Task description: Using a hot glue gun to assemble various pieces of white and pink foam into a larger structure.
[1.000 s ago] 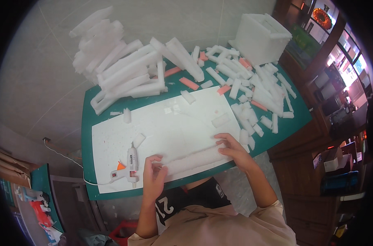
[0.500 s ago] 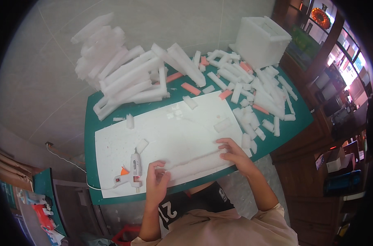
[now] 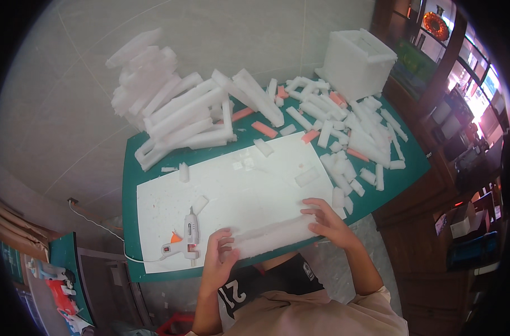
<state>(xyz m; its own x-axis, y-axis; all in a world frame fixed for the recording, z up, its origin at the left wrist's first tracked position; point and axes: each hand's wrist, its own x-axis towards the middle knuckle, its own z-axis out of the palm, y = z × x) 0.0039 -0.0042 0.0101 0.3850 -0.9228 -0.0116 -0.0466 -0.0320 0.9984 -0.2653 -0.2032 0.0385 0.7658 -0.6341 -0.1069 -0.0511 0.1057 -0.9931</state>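
Note:
A long white foam strip [image 3: 274, 236] lies along the near edge of a white board [image 3: 238, 193]. At its left end my left hand [image 3: 219, 255] holds it with curled fingers and the thumb on the near side. My right hand [image 3: 330, 225] grips the other end, thumb against the foam and fingers bent over the far side. Left of my left hand, a white hot glue gun [image 3: 191, 228] with an orange part rests on the board, nozzle pointing away. A small foam piece [image 3: 199, 204] lies by the nozzle.
Long foam frames and bars [image 3: 182, 120] are piled at the back left of the green table [image 3: 133, 207]. Loose white and pink foam offcuts [image 3: 322, 109] cover the right side. A foam box [image 3: 358, 64] stands back right. The glue gun's cord [image 3: 124, 249] runs off left.
The whole view has shifted slightly, so the table and things sit a little further right and lower. Both hands stay at the ends of the foam strip.

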